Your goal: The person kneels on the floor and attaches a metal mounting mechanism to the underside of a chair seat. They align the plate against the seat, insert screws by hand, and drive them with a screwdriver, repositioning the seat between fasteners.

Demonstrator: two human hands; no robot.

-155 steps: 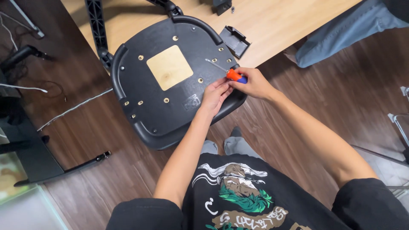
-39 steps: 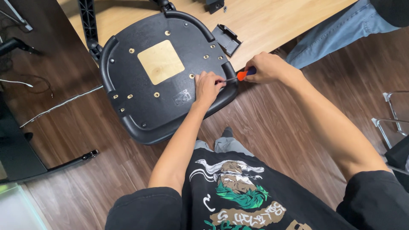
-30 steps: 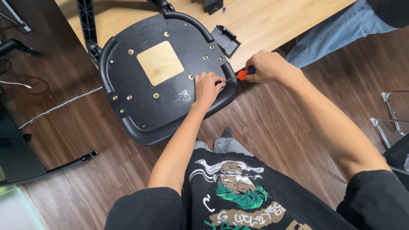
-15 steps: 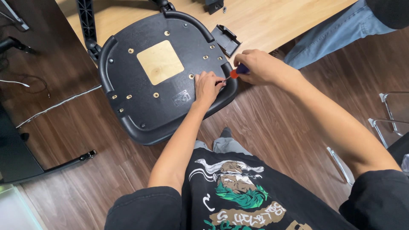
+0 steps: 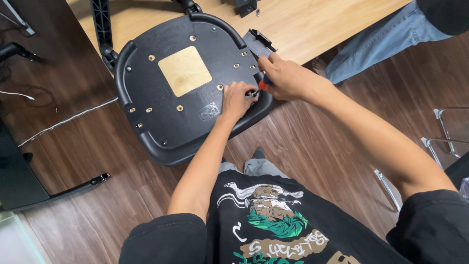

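My right hand (image 5: 288,78) is curled tight round a screwdriver (image 5: 263,84), of which only a bit of orange and blue handle shows past my fingers; its tip points toward my left hand (image 5: 238,99). That hand lies flat on the underside of a black chair seat (image 5: 161,122), with the fingertips pinched on something small at the tool's tip, too small for me to make out. The seat lies upside down under both hands, its near rim hanging over the floor, and it has a square wooden plate (image 5: 184,70) in the middle, beyond my left hand, with brass-coloured screw points around it. Just beyond my right hand a black bracket (image 5: 259,43) lies beside the seat's edge. Farther off is a light wooden tabletop (image 5: 312,24), and a black strut (image 5: 101,24) rises past the seat's far left side. Below is a dark wood-plank floor (image 5: 312,146), with thin cables (image 5: 68,117) to the left and someone's blue-jeaned leg (image 5: 381,44) to the right of my grip.
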